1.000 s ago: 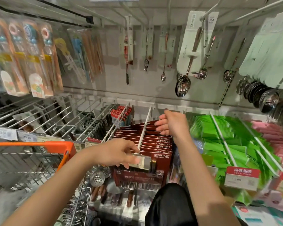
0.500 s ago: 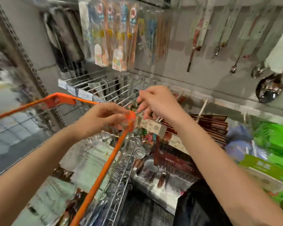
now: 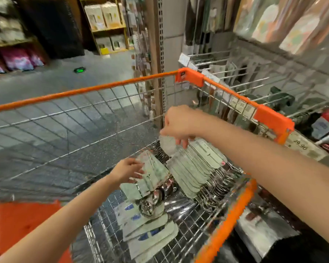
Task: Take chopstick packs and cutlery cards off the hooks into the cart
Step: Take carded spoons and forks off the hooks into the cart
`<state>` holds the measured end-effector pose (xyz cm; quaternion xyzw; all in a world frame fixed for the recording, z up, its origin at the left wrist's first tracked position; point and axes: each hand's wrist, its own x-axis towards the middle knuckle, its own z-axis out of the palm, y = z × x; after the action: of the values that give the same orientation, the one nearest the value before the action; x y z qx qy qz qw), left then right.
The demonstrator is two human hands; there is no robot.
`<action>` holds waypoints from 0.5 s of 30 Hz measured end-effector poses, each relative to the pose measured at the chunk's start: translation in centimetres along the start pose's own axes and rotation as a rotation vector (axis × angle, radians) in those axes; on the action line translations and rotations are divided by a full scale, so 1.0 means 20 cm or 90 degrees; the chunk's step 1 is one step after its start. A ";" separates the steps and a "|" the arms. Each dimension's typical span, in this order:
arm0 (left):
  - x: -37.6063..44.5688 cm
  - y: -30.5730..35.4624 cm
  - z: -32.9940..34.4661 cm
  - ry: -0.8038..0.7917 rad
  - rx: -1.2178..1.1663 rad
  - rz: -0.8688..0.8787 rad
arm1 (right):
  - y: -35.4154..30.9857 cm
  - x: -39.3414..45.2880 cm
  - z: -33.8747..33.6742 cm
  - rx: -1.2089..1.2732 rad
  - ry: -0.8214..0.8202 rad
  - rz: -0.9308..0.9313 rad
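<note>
Both my hands are down inside the orange-rimmed wire cart [image 3: 224,92]. My left hand [image 3: 128,170] rests with spread fingers against the side of a leaning stack of pale green cutlery cards [image 3: 152,172] with steel spoons. My right hand [image 3: 179,126] hangs fingers-down over a longer row of pale green cutlery cards [image 3: 196,168], and its thumb and fingers pinch the top of a clear, blurred pack [image 3: 167,144]. More cards with blue print [image 3: 148,230] lie flat on the cart floor. No chopstick pack shows in either hand.
Display hooks with price tags [image 3: 241,106] jut out just past the cart's right rim. Hanging packs [image 3: 292,27] fill the wall above. A shelf upright [image 3: 156,54] stands behind the cart's far corner. An open aisle floor [image 3: 46,82] and shelves lie to the left.
My view has swung left from the hooks to the cart. Both hands left the chopstick hook and dropped into the cart, onto the cutlery cards.
</note>
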<state>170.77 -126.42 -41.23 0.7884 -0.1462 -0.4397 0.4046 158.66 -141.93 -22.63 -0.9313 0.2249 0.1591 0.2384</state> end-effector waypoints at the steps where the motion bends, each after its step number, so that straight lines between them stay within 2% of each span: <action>1: 0.02 -0.09 -0.01 0.010 -0.003 -0.068 | -0.04 0.03 0.03 -0.064 -0.066 -0.004; 3: 0.02 -0.25 -0.01 0.009 -0.019 -0.189 | -0.09 0.10 0.11 -0.165 -0.173 -0.007; 6: 0.01 -0.43 0.03 -0.012 -0.019 -0.292 | -0.10 0.21 0.27 -0.198 -0.238 0.009; 11: 0.05 -0.56 0.15 -0.015 -0.071 -0.327 | -0.05 0.25 0.36 -0.282 -0.396 0.085; 15: 0.06 -0.56 0.25 0.043 -0.003 -0.301 | 0.00 0.28 0.36 -0.305 -0.354 0.076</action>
<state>166.10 -122.68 -51.94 0.8141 0.0567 -0.4959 0.2968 162.06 -140.21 -30.99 -0.8669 0.1617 0.4681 0.0561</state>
